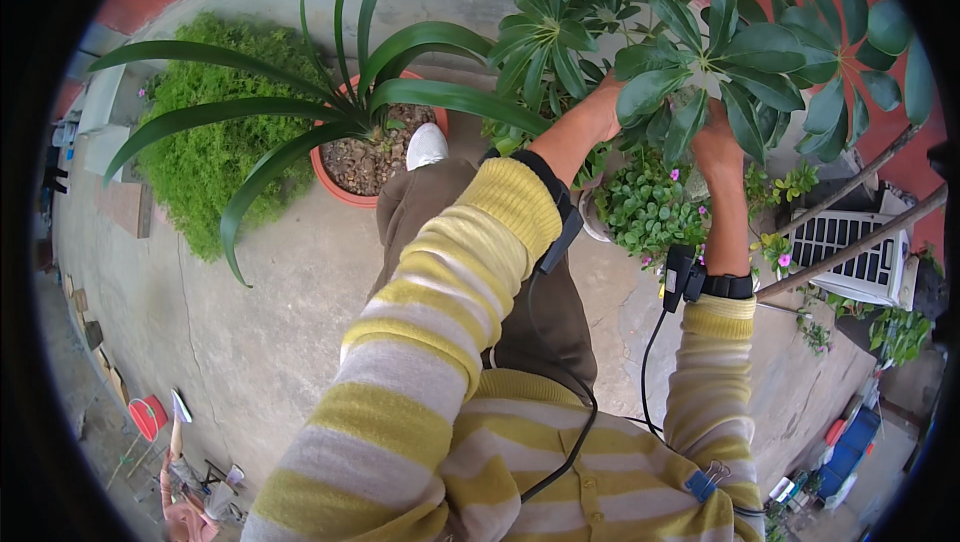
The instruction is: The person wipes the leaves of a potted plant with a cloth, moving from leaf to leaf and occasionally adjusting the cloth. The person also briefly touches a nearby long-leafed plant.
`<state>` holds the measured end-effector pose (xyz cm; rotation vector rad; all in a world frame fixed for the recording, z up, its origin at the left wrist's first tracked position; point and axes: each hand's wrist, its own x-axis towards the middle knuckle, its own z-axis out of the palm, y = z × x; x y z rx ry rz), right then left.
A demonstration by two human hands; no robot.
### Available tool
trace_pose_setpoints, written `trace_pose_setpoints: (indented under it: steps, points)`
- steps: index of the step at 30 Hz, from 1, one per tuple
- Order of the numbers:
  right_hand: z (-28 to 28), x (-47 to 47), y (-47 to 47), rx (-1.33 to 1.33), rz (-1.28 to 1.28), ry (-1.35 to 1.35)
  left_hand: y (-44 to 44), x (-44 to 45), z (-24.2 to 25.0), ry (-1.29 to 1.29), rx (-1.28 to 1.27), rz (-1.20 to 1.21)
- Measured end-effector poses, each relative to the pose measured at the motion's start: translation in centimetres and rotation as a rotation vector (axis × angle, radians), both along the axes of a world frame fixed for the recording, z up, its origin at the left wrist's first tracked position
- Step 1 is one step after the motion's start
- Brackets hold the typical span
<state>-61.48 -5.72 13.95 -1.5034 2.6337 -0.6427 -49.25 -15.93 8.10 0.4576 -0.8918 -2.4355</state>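
Observation:
A schefflera (765,54) with glossy leaves spreads in front of me, and both hands reach in among its foliage. My left hand (607,105) shows only its back near the wrist; leaves cover the fingers. Beside it on the right, my right hand (716,138) is likewise hidden past the knuckles. Whether either one grips a stem or leaf cannot be made out. Below them grows a low, small-leaved plant (649,204) with pink flowers around it. The rim of a pale pot (592,216) shows at its left.
On the left, a strap-leaved plant (360,111) grows in an orange pot (346,193), with my white shoe (427,146) by its soil. Feathery green foliage (217,137) stands beyond. Wooden poles (862,238) slant past a white slatted unit (844,249). Another person (187,501) is at lower left near a red bucket (148,418).

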Motion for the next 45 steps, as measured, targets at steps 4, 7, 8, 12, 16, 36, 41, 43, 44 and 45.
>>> trace_pose_setpoints:
  steps: [4,7,8,12,16,36,41,43,44,45]
  points:
    - [1.1,0.5,0.1,-0.303,0.015,0.039,0.1,-0.3,0.2,-0.132,-0.081,0.098]
    - [0.2,1.0,-0.5,-0.389,0.032,0.021,-0.4,-0.9,0.1,-0.312,-0.074,0.08]
    - [-0.2,0.9,-0.9,-0.268,0.029,0.105,-0.4,-0.9,0.1,-0.284,-0.081,0.079]
    - [-1.4,-0.3,-1.7,-0.213,0.068,0.13,-0.2,-0.3,0.2,-0.289,-0.133,0.163]
    - [-2.0,-1.8,-0.6,0.102,-0.103,0.01,-0.5,0.2,0.5,-0.153,-0.054,0.068]
    - [-2.8,0.3,0.6,-0.16,-0.135,-0.098,0.2,0.3,1.6,-0.346,-0.279,0.111]
    - [-5.1,-1.5,4.1,-0.334,-0.185,-0.361,0.1,-0.5,0.9,-0.235,-0.255,0.137]
    - [-4.8,-1.8,6.2,-0.439,-0.172,-0.673,0.3,-0.9,0.8,-0.332,-0.232,0.187]
    - [-4.5,-1.7,7.2,-0.481,-0.178,-0.736,0.4,-1.0,0.7,-0.309,-0.144,0.237]
    - [-4.1,-1.7,7.9,-0.547,-0.192,-0.814,0.4,-1.1,0.7,-0.283,-0.069,0.256]
